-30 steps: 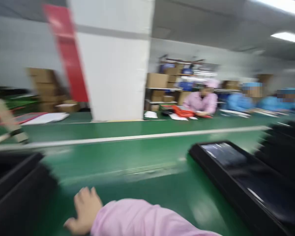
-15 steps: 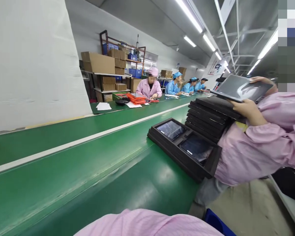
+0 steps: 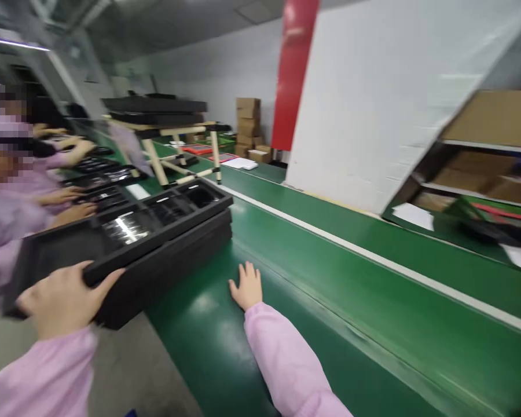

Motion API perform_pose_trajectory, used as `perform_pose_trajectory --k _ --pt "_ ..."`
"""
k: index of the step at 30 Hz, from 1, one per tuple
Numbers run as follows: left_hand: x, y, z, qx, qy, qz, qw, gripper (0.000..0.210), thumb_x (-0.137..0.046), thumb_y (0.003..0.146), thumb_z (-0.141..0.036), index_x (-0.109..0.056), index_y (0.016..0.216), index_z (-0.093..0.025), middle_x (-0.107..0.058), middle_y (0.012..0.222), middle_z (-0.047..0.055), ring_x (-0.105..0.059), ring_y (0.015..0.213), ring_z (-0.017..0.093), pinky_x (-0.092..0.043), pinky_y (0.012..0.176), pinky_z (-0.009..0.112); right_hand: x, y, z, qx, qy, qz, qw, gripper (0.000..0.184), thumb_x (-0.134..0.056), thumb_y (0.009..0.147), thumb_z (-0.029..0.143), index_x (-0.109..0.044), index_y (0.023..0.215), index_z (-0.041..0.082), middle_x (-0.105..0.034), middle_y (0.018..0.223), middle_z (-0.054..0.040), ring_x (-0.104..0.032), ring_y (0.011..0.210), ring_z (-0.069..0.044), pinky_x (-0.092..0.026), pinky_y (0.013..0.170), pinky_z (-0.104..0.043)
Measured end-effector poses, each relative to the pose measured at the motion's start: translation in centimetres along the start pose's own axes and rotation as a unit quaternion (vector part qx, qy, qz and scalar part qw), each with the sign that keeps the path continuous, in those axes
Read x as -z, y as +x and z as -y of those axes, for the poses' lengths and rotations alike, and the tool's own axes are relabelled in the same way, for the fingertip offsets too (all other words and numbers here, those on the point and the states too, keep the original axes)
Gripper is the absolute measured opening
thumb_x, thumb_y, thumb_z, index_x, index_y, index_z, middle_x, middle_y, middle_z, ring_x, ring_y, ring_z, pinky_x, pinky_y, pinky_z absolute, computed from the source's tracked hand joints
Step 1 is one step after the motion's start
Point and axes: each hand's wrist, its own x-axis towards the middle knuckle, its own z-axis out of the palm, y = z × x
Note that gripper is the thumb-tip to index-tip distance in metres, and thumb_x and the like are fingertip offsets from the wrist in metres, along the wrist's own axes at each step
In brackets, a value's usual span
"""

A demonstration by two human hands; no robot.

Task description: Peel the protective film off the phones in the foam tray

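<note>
A stack of black compartment trays (image 3: 178, 231) stands at the left on the green work surface. Glossy dark panels (image 3: 125, 226) lie in several compartments of the top one; its nearest compartment holds nothing. My left hand (image 3: 63, 298) grips the near edge of that top tray, fingers over the rim and thumb along the outer side. Past the stack's right side, my right hand (image 3: 248, 286) reaches low over the green surface, fingers spread and nothing in it. Whether its fingertips touch the surface I cannot tell.
Co-workers' hands (image 3: 76, 211) work at the left beyond the tray. A wooden-legged stand (image 3: 156, 162) bearing dark trays rises behind the stack. Along the green conveyor (image 3: 351, 272) runs a white strip. Cardboard boxes (image 3: 248, 124) are piled at the back.
The view has swung left, away from the co-worker holding a tablet-like panel and the trays there. Both my hands have come into view, the left on a tray.
</note>
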Motion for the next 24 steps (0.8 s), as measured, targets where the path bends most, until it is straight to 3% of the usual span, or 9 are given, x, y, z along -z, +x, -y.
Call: perform_pose_trajectory --k 1,3,6,9,14,19,22,24 --pt "-0.1 0.1 1.3 0.011 0.037 -0.006 0.999 0.123 0.004 0.059 -0.098 -0.07 0.104 -0.01 -0.071 0.095 0.008 -0.062 0.099 0.026 -0.041 0.089 0.047 -0.2 0.2 0.0 0.001 -0.003 0.004 1.0 0.064 -0.05 0.095 0.038 -0.044 0.147 0.002 -0.036 0.158 -0.025 -0.03 0.148 -0.037 -0.021 0.12 -0.053" --pt "-0.2 0.6 2.3 0.005 0.042 -0.029 0.999 0.118 -0.001 0.063 -0.097 -0.071 0.106 -0.012 -0.072 0.098 0.005 -0.062 0.101 0.021 -0.036 0.094 0.041 -0.5 0.3 0.2 0.003 -0.012 0.006 1.0 0.064 -0.05 0.096 0.038 -0.044 0.148 0.001 -0.034 0.158 -0.025 -0.028 0.149 -0.037 -0.019 0.12 -0.052" --pt "0.8 0.9 1.1 -0.029 0.018 -0.059 0.998 0.09 -0.028 0.083 -0.087 -0.071 0.109 -0.013 -0.073 0.1 0.006 -0.062 0.1 0.02 -0.033 0.097 0.038 -0.7 0.2 0.3 0.001 -0.021 0.001 1.0 0.063 -0.049 0.096 0.038 -0.044 0.147 0.001 -0.034 0.159 -0.0242 -0.026 0.15 -0.036 -0.017 0.121 -0.051" --pt "2.1 -0.5 -0.6 -0.05 0.009 -0.085 0.995 0.06 -0.054 0.088 -0.069 -0.071 0.108 -0.016 -0.074 0.104 0.011 -0.062 0.098 0.027 -0.033 0.094 0.042 -0.8 0.2 0.2 0.001 -0.018 -0.009 1.0 0.062 -0.048 0.096 0.038 -0.046 0.147 0.003 -0.034 0.159 -0.0228 -0.025 0.151 -0.034 -0.016 0.121 -0.05" --pt "1.2 -4.0 -1.0 -0.034 0.008 -0.106 0.994 0.05 -0.056 0.091 -0.061 -0.071 0.106 -0.016 -0.074 0.101 0.013 -0.063 0.095 0.031 -0.031 0.086 0.043 -1.1 0.5 0.1 -0.002 0.013 -0.026 1.0 0.062 -0.049 0.093 0.038 -0.049 0.144 0.003 -0.037 0.158 -0.0233 -0.027 0.15 -0.035 -0.016 0.122 -0.05" --pt "0.4 -4.7 -1.1 -0.018 -0.031 -0.127 0.991 0.044 -0.068 0.085 -0.058 -0.071 0.105 -0.018 -0.075 0.103 0.012 -0.063 0.096 0.03 -0.03 0.086 0.042 -1.3 0.7 0.4 -0.015 0.1 -0.047 0.994 0.064 -0.054 0.086 0.036 -0.051 0.142 0.003 -0.036 0.157 -0.025 -0.025 0.151 -0.035 -0.011 0.122 -0.052" --pt "1.8 -5.8 -2.3 -0.014 -0.046 -0.156 0.987 0.038 -0.072 0.083 -0.053 -0.071 0.101 -0.02 -0.075 0.099 0.009 -0.064 0.092 0.029 -0.029 0.084 0.042 -1.3 0.9 0.2 -0.023 0.187 -0.056 0.981 0.06 -0.061 0.079 0.038 -0.061 0.131 0.008 -0.038 0.157 -0.023 -0.024 0.151 -0.036 -0.007 0.123 -0.054" --pt "3.2 -7.4 -3.0 -0.022 -0.036 -0.187 0.982 0.035 -0.073 0.084 -0.052 -0.071 0.099 -0.021 -0.076 0.095 0.007 -0.064 0.089 0.027 -0.028 0.082 0.041 -1.0 0.9 -0.3 -0.024 0.262 -0.056 0.963 0.056 -0.064 0.074 0.045 -0.067 0.12 0.013 -0.049 0.15 -0.02 -0.032 0.148 -0.037 -0.01 0.122 -0.056"
